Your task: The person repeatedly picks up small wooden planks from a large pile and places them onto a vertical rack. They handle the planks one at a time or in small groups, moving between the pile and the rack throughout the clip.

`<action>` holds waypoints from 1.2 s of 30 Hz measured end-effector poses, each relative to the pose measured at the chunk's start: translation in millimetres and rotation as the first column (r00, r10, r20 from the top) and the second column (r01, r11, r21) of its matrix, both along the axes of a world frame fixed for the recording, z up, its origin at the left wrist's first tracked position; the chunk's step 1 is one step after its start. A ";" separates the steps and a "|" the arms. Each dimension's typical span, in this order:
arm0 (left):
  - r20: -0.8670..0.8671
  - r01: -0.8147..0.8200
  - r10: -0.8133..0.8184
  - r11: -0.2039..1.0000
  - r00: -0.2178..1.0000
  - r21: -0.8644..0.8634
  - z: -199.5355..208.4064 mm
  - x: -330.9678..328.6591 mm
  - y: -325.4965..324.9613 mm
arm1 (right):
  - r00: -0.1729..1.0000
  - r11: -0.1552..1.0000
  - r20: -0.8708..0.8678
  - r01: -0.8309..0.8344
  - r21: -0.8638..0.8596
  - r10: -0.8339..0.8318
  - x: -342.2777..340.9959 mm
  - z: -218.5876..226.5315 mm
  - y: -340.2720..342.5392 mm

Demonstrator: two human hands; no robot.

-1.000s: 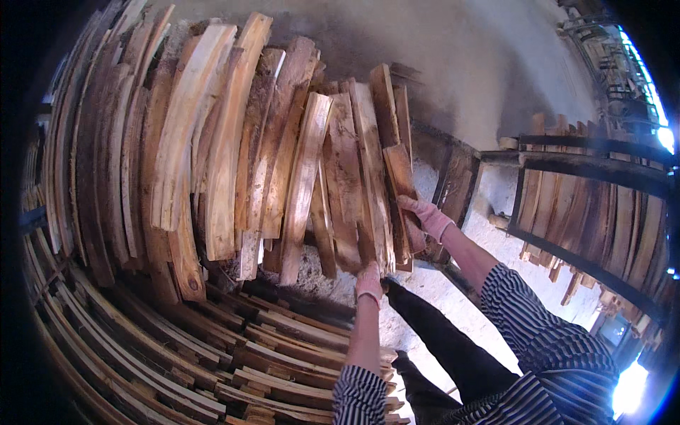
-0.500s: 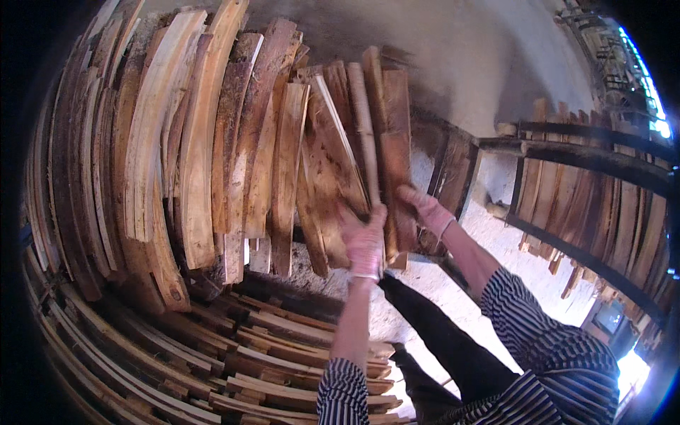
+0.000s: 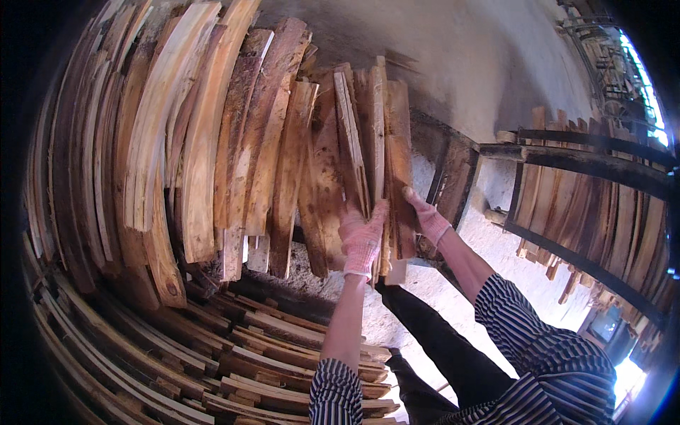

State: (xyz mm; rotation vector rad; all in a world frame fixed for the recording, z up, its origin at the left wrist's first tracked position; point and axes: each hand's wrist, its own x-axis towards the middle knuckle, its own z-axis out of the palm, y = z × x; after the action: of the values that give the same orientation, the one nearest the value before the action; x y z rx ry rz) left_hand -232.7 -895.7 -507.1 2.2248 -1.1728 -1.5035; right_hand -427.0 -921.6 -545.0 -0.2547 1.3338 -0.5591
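Gloved left hand against narrow board, right hand by wider board right of narrow board, fingers partly hidden, cannot tell whether clamped

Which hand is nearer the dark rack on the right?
Right: the right hand is left of the rack; the left hand is farther left, against the near boards.

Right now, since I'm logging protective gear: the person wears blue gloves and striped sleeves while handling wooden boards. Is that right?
Not quite: the head view shows pink gloves, not blue. The striped sleeves and wooden boards are as you say.
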 end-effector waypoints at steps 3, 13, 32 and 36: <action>-0.149 -0.082 0.106 0.984 0.983 0.161 5.8 10.1 -4.5 | 0.998 0.999 -0.053 -0.025 0.023 0.026 2.4 6.2 7.3; 0.130 -0.006 0.023 0.992 0.991 -0.130 21.0 -13.9 -10.1 | 0.993 0.999 -0.115 0.045 0.026 -0.041 -4.9 29.6 2.9; -0.399 -0.235 0.290 0.955 0.870 0.181 67.9 31.1 19.0 | 0.998 0.999 0.060 0.011 -0.037 -0.009 10.0 120.7 56.7; -0.550 -0.312 0.402 0.915 0.732 0.254 139.1 41.1 63.3 | 0.992 0.995 0.087 0.094 0.036 -0.097 19.8 191.5 115.3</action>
State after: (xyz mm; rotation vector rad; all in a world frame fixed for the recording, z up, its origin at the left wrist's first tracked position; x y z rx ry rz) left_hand -191.6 -832.4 -368.0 1.6906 -0.4161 -1.9363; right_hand -407.2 -806.3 -353.5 -0.1387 1.2731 -0.6221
